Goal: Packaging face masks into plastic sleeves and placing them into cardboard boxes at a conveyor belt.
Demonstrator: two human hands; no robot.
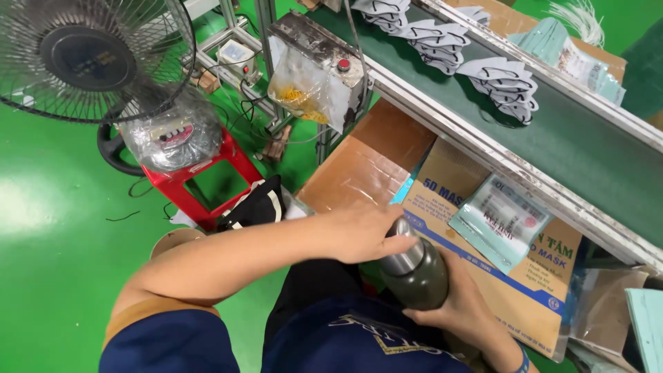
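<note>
We see, at the lower centre of the frame, a dark green flask [416,273] with a steel neck, held tilted over the person's lap. The left hand [369,233] comes in from the left and closes over the steel top of the flask, fingers wrapped around it. The right hand [459,304] cups the flask's body from below and from the right, fingers curled tight against the dark wall. Both hands are clamped on the flask.

Just right of the hands lies a flattened cardboard box [483,276] with blue print, and on it rests a pale green packet of masks [498,220]. Above these a green conveyor belt [587,148] runs diagonally from the top centre to the right edge, carrying stacks of white masks [501,84]. In the upper left we see a standing fan [93,59], and below it a red plastic stool [207,179] on the green floor [48,228].
</note>
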